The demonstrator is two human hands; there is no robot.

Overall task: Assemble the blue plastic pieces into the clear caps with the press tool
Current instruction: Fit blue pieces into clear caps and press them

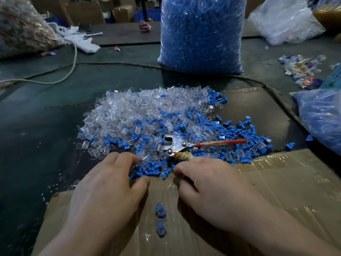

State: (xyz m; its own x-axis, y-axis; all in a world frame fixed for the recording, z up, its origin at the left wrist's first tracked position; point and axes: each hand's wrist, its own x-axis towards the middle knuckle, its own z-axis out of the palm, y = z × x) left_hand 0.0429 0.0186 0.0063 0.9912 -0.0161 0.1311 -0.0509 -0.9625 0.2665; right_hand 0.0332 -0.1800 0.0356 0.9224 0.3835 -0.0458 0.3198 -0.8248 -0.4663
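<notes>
The press tool with a bare metal head and a red upper handle lies on the near edge of the heap, its two handles spread apart. Its lower, cloth-wrapped handle is gripped by the right hand, the fingers curled tight round the wrapping. The left hand is laid at the heap's near edge, fingers loosely bent, thumb held apart from them, tips resting among the pieces; nothing is seen pinched. The small clear plastic caps are heaped in the middle of the dark green worktop, and the small blue ribbed plastic pieces are scattered through them and out to the right. Two blue pieces seated in clear caps are seen between the wrists on the tape-wrapped brown cardboard box. Behind the heap, a tall clear plastic bag filled with blue pieces is stood upright. A pale cable is trailed across the worktop at the left.
</notes>
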